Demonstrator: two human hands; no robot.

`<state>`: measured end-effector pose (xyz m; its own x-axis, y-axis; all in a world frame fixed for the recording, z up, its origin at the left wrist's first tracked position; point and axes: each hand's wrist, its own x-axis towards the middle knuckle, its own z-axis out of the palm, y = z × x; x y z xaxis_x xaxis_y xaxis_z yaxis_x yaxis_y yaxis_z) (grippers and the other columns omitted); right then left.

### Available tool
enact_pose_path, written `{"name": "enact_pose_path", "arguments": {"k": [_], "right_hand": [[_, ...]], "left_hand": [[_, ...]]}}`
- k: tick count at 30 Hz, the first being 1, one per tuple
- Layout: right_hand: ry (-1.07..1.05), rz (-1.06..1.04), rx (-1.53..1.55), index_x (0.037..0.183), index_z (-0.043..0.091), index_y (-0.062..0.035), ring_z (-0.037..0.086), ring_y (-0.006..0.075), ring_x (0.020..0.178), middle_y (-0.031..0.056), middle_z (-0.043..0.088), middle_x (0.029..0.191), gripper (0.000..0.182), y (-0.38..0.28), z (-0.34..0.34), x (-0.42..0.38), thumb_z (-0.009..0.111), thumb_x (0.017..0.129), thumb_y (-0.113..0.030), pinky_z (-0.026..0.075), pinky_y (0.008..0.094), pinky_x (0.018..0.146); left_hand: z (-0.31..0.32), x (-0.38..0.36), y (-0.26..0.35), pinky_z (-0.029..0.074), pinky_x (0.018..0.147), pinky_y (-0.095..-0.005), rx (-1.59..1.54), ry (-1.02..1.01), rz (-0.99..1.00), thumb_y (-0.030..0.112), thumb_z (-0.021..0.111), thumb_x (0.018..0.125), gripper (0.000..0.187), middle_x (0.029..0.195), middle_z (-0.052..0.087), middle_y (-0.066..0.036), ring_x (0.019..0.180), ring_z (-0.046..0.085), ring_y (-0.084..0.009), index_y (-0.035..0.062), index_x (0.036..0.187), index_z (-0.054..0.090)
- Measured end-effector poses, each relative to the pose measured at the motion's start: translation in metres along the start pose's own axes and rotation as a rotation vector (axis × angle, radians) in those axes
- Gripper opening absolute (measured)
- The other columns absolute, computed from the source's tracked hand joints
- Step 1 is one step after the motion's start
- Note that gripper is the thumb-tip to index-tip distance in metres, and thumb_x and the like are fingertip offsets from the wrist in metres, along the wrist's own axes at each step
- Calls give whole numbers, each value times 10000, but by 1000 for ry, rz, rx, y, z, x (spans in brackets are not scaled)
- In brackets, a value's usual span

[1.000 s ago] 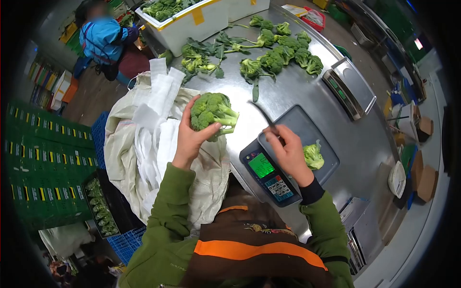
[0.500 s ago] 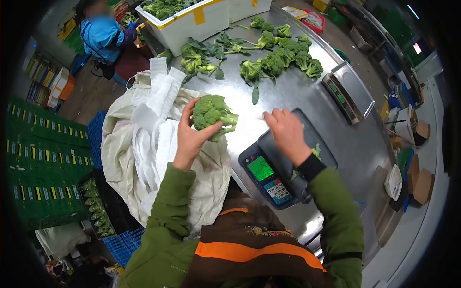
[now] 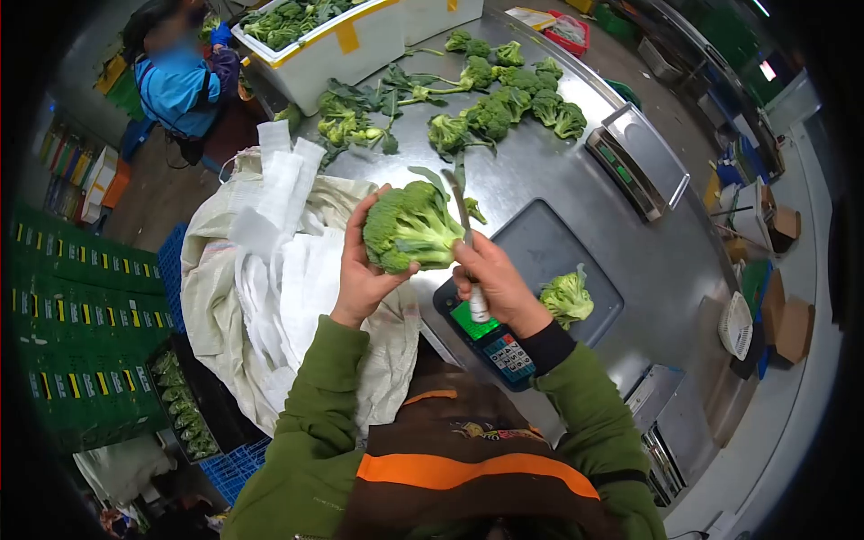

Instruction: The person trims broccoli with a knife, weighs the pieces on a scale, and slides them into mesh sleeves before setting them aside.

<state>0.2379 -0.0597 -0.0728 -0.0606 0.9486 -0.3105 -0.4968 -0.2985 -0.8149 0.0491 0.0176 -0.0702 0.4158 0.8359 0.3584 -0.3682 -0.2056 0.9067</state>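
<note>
My left hand [image 3: 353, 279] grips a broccoli head [image 3: 400, 229], its stem turned to the right. Closed around a white-taped handle, my right hand [image 3: 504, 288] holds a knife [image 3: 459, 202] whose curved blade stands upright beside the stem. The blade appears to touch the stem or lie right against it. Just beyond the blade is a small green trimming [image 3: 475, 212]. Below my right hand sits a digital scale [image 3: 511, 358] with a lit green display, partly covered by the hand. Another broccoli piece [image 3: 567, 297] rests on the scale's dark tray [image 3: 540, 225].
Several broccoli heads [image 3: 490, 117] and leaves lie across the metal table [image 3: 531, 171]. A white foam box [image 3: 333, 58] stands behind them. White foam netting [image 3: 292, 270] lies on a woven sack [image 3: 211, 279] at left. A second scale [image 3: 625, 171] stands right. A co-worker [image 3: 180, 85] is at back left.
My right hand has come left and down from above the scale to the broccoli stem, with the knife now plainly visible. The broccoli has turned slightly. The piece on the tray is now uncovered.
</note>
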Motion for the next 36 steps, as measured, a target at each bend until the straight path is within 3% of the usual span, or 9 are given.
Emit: {"name": "enact_pose_path", "arguments": {"k": [8,10,15,25,27,30,31,33,36], "right_hand": [[143,-156,-397,1244,588,4,518,47,598,-14,584,817,487,-17,7,-19,751,867,-259,432,224,504],[124,-235,-492,1218,605,-3,543,83,648,2,591,850,426,-10,9,-22,729,878,-227,448,250,551],[242,-753,-1065,1116,667,-83,591,247,758,77,597,898,201,-7,-13,-26,600,929,-117,469,326,641],[227,-801,-1719,991,677,-127,630,261,733,56,615,790,152,-21,-41,2,603,859,-140,490,391,590],[428,-414,-1997,987,675,-126,650,290,721,89,619,765,172,-12,-93,25,582,845,-156,505,403,610],[565,-611,-1672,991,684,-86,661,289,706,131,661,797,182,-40,-73,21,581,918,-217,503,418,591],[550,-587,-1669,991,684,-86,661,289,706,131,661,797,182,-38,-64,15,581,918,-217,503,418,591],[289,-420,-1060,1044,684,-49,639,205,638,106,667,764,250,-48,-50,21,603,941,-262,491,346,561],[162,-240,-812,1183,654,-40,516,50,586,-4,600,797,322,-38,-40,11,609,968,-276,427,216,532]], "left_hand": [[3,-3,4,400,1080,-354,-261,-133,-251,19,802,725,971,1446,428,-136,1305,465,-234,67,1515,239],[3,-5,-6,433,1037,-333,-230,115,-450,26,785,744,886,1336,528,-121,1215,536,-214,39,1487,302],[-7,-2,-2,474,983,-337,-141,199,-205,18,755,791,733,1275,567,-114,1138,575,-198,20,1420,380],[-18,1,-8,497,945,-313,-38,330,-282,16,752,806,664,1212,590,-116,1086,595,-189,18,1387,430],[-24,-1,-8,500,951,-318,-117,365,-291,5,743,810,657,1213,593,-117,1089,599,-194,16,1388,430],[-36,4,-6,507,990,-382,-246,315,-338,96,668,895,572,1286,556,-175,1147,593,-277,5,1399,411],[-35,2,-4,506,998,-421,-623,304,-561,180,601,939,536,1331,515,-203,1175,572,-329,7,1406,402],[-34,4,-19,542,947,-507,-1222,282,-776,450,405,998,615,1434,390,-281,1237,505,-452,29,1444,361],[-30,-5,-42,585,864,-486,-1508,-17,-761,534,373,973,690,1430,379,-315,1239,507,-448,57,1470,334]]}}
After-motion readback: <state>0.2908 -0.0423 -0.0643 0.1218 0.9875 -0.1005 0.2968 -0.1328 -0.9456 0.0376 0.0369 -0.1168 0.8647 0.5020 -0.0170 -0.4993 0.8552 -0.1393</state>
